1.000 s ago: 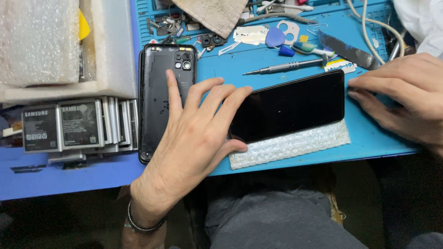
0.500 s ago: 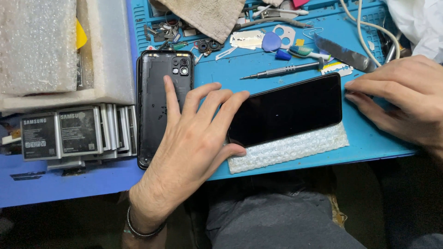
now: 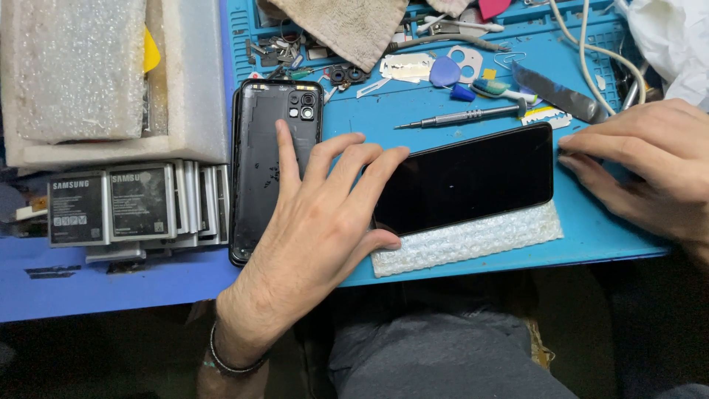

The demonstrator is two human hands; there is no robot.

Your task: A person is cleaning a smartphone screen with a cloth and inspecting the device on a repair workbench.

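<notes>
A black phone [image 3: 473, 177] lies screen up on a strip of bubble wrap [image 3: 473, 240] on the blue work mat [image 3: 413, 111]. My left hand [image 3: 317, 222] rests flat with spread fingers: the fingertips press the phone's left end and the little finger lies on a black phone back cover [image 3: 262, 170] beside it. My right hand [image 3: 642, 170] touches the phone's right end with its fingertips. Neither hand grips anything.
A screwdriver [image 3: 461, 116], blue picks [image 3: 445, 72], a metal blade [image 3: 555, 90], a cloth [image 3: 347, 26] and small parts lie at the mat's back. Several phone batteries [image 3: 111, 203] stand in a row at left, below a foam block [image 3: 81, 74]. White cables [image 3: 583, 37] run at right.
Both hands and the phone keep their places; only the camera view has shifted slightly.
</notes>
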